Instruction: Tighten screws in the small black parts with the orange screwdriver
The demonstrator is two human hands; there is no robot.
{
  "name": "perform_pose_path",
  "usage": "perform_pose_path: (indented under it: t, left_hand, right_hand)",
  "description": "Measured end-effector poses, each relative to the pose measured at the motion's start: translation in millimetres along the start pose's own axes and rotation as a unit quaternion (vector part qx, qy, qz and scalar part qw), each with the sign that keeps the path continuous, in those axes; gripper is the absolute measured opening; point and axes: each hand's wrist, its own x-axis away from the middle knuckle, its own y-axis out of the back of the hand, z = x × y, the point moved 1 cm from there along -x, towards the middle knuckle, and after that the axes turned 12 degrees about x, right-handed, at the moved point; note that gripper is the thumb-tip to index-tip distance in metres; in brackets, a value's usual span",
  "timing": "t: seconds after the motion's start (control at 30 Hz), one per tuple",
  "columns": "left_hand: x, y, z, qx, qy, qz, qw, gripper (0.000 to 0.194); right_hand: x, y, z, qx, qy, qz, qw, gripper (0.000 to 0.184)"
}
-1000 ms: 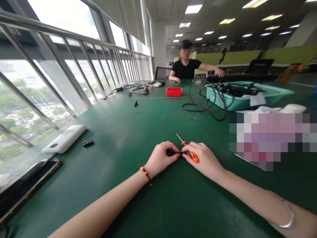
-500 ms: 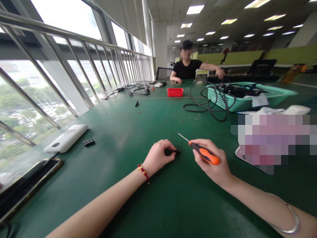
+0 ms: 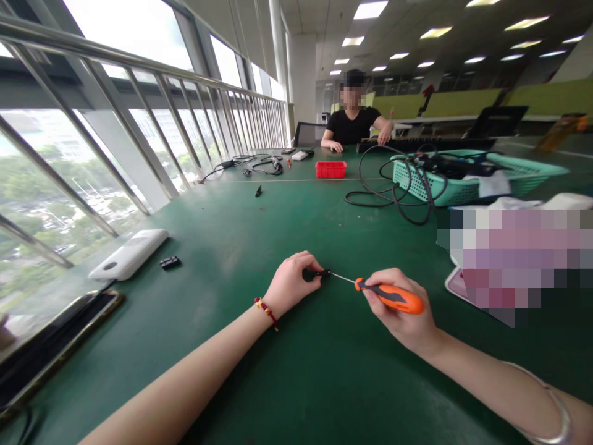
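My left hand point(image 3: 293, 279) pinches a small black part point(image 3: 325, 272) between thumb and fingers, just above the green table point(image 3: 259, 371). Most of that part is hidden by the fingers, so its kind is unclear. Wrapped around the orange-and-black handle of a screwdriver point(image 3: 393, 297) is my right hand point(image 3: 407, 321). The screwdriver's thin shaft points left, and its tip meets the exposed end of the black part, or comes very close to it.
At left lie a white power bank point(image 3: 132, 253), a small black block point(image 3: 170, 262) and a phone point(image 3: 60, 346). Farther back are a red bin point(image 3: 330, 170), a black piece point(image 3: 258, 191) and a teal basket point(image 3: 523, 179) with cables. A person point(image 3: 353, 127) sits opposite.
My right hand drew back to the right from my left hand, then turned the screwdriver so its tip points at the black part. The person opposite pulled one arm inward.
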Motion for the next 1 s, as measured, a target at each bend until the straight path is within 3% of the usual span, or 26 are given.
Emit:
perform_pose_path:
  t: [0.6,0.73,0.83,0.93,1.0]
  left_hand:
    - [-1.5,0.9,1.9,0.077,0.005,0.005,0.997,0.006]
    - [-1.3,1.0,1.5,0.080,0.003,0.006,0.997,0.006]
    - [-1.2,1.1,1.8,0.082,0.001,0.005,0.997,0.006]
    - [-1.5,1.0,2.3,0.077,0.001,0.008,0.997,0.006]
    - [-1.7,1.1,2.2,0.073,-0.001,0.008,0.997,0.006]
  right_hand:
    - [2.2,-0.3,1.0,-0.005,-0.003,0.018,1.000,0.004]
    - [5.9,-3.8,2.8,-0.063,-0.047,0.000,0.997,0.020]
    - [7.8,-6.3,1.4,-0.061,-0.061,-0.051,0.995,0.032]
    - [8.8,-6.7,-1.2,-0.009,-0.052,-0.093,0.994,0.030]
    - [9.0,-6.1,-2.5,0.007,-0.049,-0.087,0.995,0.026]
